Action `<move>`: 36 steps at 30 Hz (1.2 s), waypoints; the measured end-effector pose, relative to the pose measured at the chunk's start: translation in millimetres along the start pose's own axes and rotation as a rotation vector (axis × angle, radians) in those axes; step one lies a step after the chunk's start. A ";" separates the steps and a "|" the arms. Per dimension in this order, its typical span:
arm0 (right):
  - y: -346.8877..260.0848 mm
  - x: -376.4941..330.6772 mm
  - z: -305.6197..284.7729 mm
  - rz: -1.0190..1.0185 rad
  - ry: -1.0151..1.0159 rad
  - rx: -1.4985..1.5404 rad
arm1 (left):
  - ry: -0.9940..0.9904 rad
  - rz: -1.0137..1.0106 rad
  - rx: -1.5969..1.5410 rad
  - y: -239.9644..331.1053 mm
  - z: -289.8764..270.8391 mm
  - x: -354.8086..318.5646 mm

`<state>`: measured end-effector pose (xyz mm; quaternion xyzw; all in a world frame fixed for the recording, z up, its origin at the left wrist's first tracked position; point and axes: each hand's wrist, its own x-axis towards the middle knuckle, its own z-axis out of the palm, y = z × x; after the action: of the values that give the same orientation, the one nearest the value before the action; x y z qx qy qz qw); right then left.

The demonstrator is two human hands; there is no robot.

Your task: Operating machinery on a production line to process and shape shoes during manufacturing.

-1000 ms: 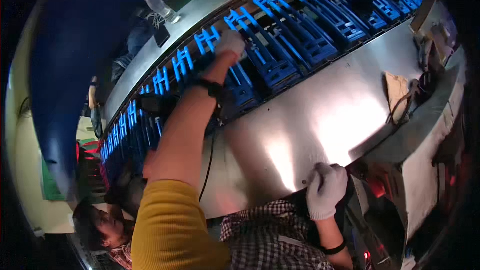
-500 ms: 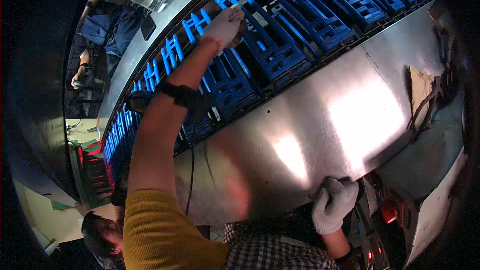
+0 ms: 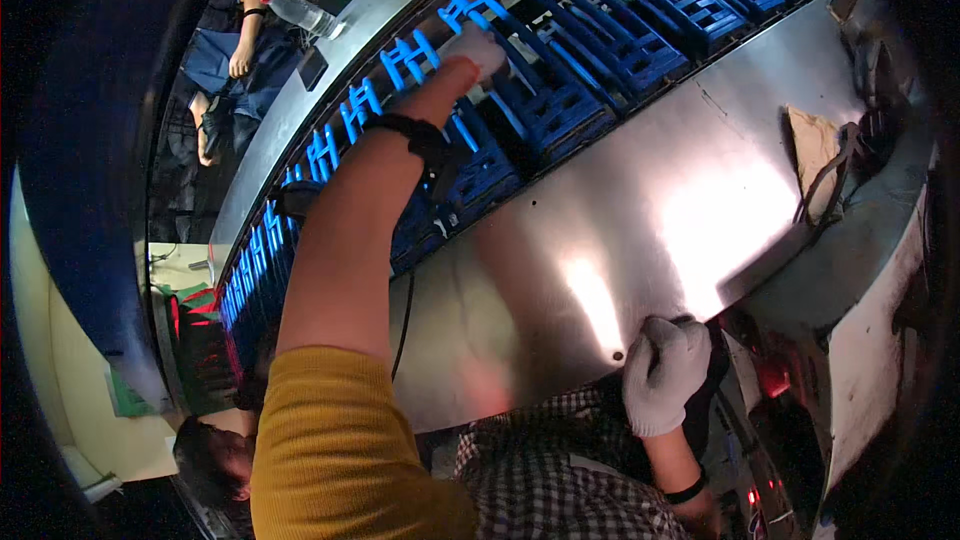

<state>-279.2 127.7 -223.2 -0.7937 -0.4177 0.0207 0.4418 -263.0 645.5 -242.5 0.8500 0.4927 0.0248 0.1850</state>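
Now the white-gloved left hand (image 3: 478,48) has stretched farther up-frame onto the blue plastic crates (image 3: 560,90), fingers curled on one, grip unclear, while the gloved right hand (image 3: 663,372) stays curled over the shiny steel table's (image 3: 640,210) lower edge.

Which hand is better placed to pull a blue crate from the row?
Left. The left hand is already stretched out onto the blue crates, while the right hand rests at the steel table's near edge.

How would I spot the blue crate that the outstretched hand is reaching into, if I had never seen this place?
Start at the shiny metal table; a long row of blue crates runs along its far edge. Follow the bare forearm with the black wristband to the white-gloved left hand. The blue crate under that glove is the only one with a hand over it.
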 end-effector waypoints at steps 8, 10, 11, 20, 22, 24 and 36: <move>0.8 -3.6 2.4 0.057 -0.019 -0.075 | -0.270 0.033 -0.195 37.2 13.4 -70.9; 2.1 -5.2 -0.5 0.074 -0.022 -0.054 | -0.170 -0.040 -0.206 38.1 17.0 -60.0; 1.7 -4.9 -1.9 0.077 -0.030 -0.060 | -0.239 0.152 0.016 28.6 10.9 -43.4; 5.8 -5.0 -1.5 0.044 -0.018 -0.034 | 0.190 0.056 0.113 -30.1 31.7 64.7; 0.0 -3.9 -1.4 0.017 -0.012 -0.024 | -0.039 0.449 0.398 -34.1 7.5 32.1; 19.7 -8.0 -9.3 0.070 0.009 -0.133 | -0.129 0.148 -0.182 83.9 42.1 -60.8; 0.7 -1.3 -0.9 -0.063 0.068 -0.011 | 0.489 -0.011 -0.253 -53.9 -70.1 -161.2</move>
<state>-279.2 125.9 -223.6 -0.7829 -0.4273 -0.0228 0.4517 -406.0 553.4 -173.0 0.7861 0.5205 0.2895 0.1654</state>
